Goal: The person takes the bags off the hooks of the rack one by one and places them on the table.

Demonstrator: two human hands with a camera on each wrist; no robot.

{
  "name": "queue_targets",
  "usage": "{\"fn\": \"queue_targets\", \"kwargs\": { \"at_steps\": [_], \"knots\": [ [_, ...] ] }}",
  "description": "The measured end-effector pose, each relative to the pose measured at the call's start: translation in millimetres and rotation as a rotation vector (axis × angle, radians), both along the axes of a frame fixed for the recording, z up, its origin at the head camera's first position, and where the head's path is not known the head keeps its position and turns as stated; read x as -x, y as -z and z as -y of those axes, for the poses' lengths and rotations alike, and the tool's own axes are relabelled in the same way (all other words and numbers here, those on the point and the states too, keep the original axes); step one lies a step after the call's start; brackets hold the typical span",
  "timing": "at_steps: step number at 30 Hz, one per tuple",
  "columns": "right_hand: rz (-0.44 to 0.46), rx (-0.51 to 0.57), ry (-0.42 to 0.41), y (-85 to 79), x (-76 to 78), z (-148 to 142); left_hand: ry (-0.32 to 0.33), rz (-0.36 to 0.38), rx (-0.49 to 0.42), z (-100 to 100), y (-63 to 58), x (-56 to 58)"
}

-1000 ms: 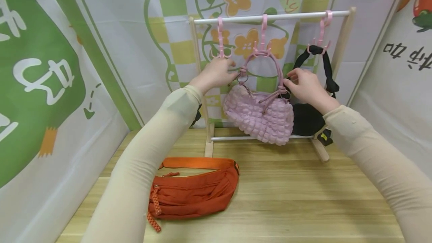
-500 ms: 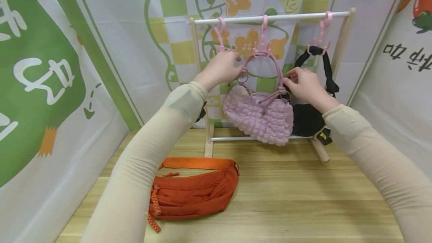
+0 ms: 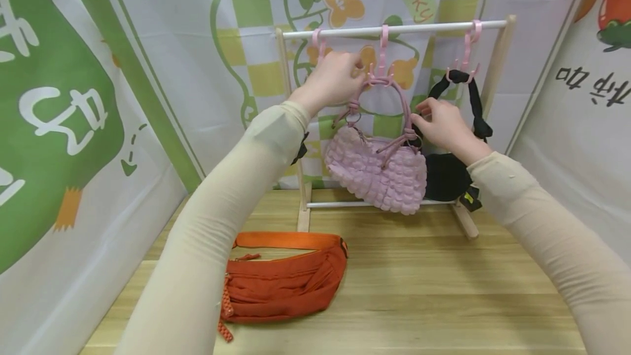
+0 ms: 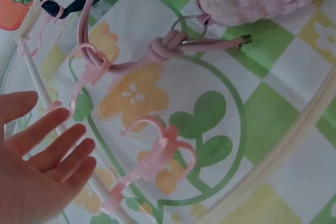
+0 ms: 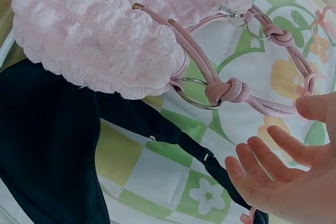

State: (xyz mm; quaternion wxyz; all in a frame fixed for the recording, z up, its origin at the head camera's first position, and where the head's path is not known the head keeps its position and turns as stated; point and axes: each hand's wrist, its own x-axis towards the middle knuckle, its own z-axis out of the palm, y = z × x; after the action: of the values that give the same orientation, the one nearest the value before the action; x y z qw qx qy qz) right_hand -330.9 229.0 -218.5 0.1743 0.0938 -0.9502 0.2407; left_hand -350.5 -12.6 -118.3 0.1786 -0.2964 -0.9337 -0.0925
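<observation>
A puffy pink handbag (image 3: 377,171) hangs by its knotted handle (image 5: 228,92) from the middle pink hook (image 3: 383,52) of a small rack. My left hand (image 3: 335,78) is raised beside the top of that handle, in front of the left hook; the left wrist view shows its fingers (image 4: 60,153) loosely spread and holding nothing. Just right of the handle is my right hand (image 3: 443,125), its fingers relaxed and apart from the bag in the right wrist view. Behind the pink bag, a black bag (image 3: 446,178) hangs by its strap from the right hook.
An orange waist bag (image 3: 291,289) lies on the wooden table (image 3: 419,284), partly behind the left sleeve. The rack's white bar (image 3: 429,28) runs between wooden side posts. The left pink hook (image 4: 157,153) carries no bag. Printed cloth walls stand around the table.
My left hand has risen and moved right, from low by the left hook to near the top of the pink handle. The left hook swung as it passed. My right hand stays nearly still.
</observation>
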Motion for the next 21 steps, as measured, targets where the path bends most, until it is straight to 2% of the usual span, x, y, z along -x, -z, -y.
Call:
{"fn": "queue_targets", "kwargs": {
  "at_steps": [5,9,15,21],
  "knots": [
    [-0.016,0.008,-0.011,-1.4,0.6,1.1,0.021,-0.059,-0.009,-3.5,-8.1,1.0],
    [-0.028,0.005,-0.012,-2.0,1.6,1.3,0.02,-0.079,-0.026,-5.2,-13.8,2.4],
    [-0.024,0.005,-0.016,-3.3,2.8,1.7,-0.012,-0.073,-0.004,-7.7,-23.3,8.2],
    [-0.014,0.007,-0.021,-5.7,3.1,2.7,-0.012,-0.063,0.014,-10.9,-31.6,12.2]
  ]
}}
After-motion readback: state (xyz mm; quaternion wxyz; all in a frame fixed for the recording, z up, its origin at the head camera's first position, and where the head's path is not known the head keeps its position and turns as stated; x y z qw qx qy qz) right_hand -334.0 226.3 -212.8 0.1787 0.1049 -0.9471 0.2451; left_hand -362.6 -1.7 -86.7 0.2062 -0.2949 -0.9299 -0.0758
